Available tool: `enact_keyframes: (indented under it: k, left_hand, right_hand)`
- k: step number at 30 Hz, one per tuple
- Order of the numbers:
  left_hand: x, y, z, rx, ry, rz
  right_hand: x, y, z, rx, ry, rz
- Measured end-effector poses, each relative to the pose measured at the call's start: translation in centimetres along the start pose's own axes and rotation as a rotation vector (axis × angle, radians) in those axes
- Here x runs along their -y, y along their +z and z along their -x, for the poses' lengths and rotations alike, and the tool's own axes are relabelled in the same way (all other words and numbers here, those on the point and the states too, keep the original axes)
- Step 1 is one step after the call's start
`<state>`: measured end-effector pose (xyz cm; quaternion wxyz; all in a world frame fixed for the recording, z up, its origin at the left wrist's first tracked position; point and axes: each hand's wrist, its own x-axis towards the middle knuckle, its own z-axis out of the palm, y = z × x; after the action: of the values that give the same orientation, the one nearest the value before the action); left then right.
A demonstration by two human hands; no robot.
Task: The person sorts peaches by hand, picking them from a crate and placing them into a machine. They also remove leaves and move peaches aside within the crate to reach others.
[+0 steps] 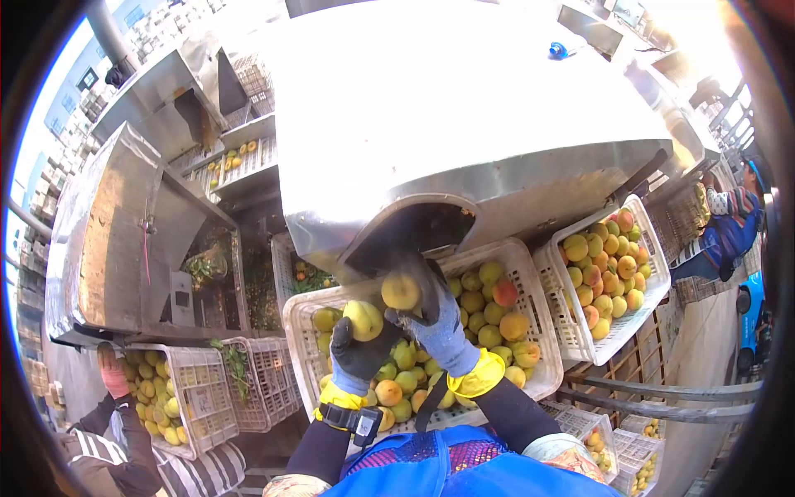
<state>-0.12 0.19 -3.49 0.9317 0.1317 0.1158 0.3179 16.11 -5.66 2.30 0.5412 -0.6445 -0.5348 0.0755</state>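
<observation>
In a grey-blue glove with a dark palm, my left hand (358, 356) grips a yellow-green peach (363, 320). My right hand (436, 325), gloved the same way, has its fingers around a second, yellow peach (401, 291). Both hands are over a white plastic crate (546, 352) full of green, yellow and reddish peaches (489, 315). Just beyond them is the dark arched opening (414, 230) of a metal machine (497, 178). The fingertips are partly hidden behind the fruit.
Another crate of peaches (609, 273) stands at the right. To the left, a co-worker's gloved hand (113, 373) touches a crate of green peaches (199, 389). A second person (729, 224) is at the far right. Metal rails (662, 398) run at lower right.
</observation>
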Motion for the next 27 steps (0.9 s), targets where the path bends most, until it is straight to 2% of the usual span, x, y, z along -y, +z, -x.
enact_keyframes:
  k: [3,6,8,9,10,12,13,14,16,17,19,20,22,24,27]
  left_hand:
    - [-0.2,0.6,0.0,-0.052,-0.031,0.013]
    - [-0.2,0.2,-0.1,-0.09,-0.058,0.05]
    - [-0.1,-0.1,-0.3,-0.098,-0.06,0.094]
    - [0.1,0.3,-0.6,-0.112,-0.003,-0.169]
    - [0.3,0.7,-0.8,-0.143,0.049,-0.434]
    - [0.1,1.6,-1.4,-0.172,0.031,-0.446]
    - [-0.3,1.7,-2.0,-0.143,-0.061,0.103]
    - [-0.7,2.1,-1.7,-0.136,-0.09,0.095]
    - [-1.9,3.6,-1.7,-0.091,-0.141,0.071]
    - [-2.0,3.7,-1.7,-0.084,-0.097,0.061]
    - [-1.6,3.5,-1.8,-0.071,-0.016,0.046]
    - [-1.1,2.7,-1.9,-0.04,-0.024,0.198]
    - [-0.3,4.4,-1.3,-0.014,0.117,-0.233]
    - [-0.1,4.5,-0.5,-0.031,0.081,-0.291]
    - [0.0,-0.1,0.3,0.019,0.292,-1.518]
  right_hand:
    - [-0.7,0.3,-1.8,-0.046,-0.005,-0.017]
    - [-3.4,1.5,-2.8,-0.045,-0.167,0.258]
    - [-6.2,4.0,-4.0,-0.062,-0.135,0.423]
    - [-7.0,4.8,-4.7,-0.068,-0.118,0.503]
    - [-7.2,4.7,-5.8,-0.07,-0.231,0.706]
    - [-6.4,4.2,-7.2,-0.073,-0.464,1.103]
    - [-5.0,3.9,-7.4,-0.181,-0.302,0.804]
    - [-3.1,3.5,-7.2,-0.275,-0.131,0.503]
    - [-0.6,2.1,-5.6,-0.198,-0.106,0.29]
    - [0.7,1.3,-4.8,-0.164,-0.088,0.184]
    - [2.5,0.6,-2.7,0.021,-0.156,0.21]
    - [2.8,0.5,-1.7,0.08,-0.169,0.22]
    - [1.6,1.1,-0.3,0.058,-0.124,0.232]
    - [1.4,0.6,-0.2,0.011,-0.101,0.187]
    - [0.2,-0.2,-1.6,-0.042,-0.159,0.283]
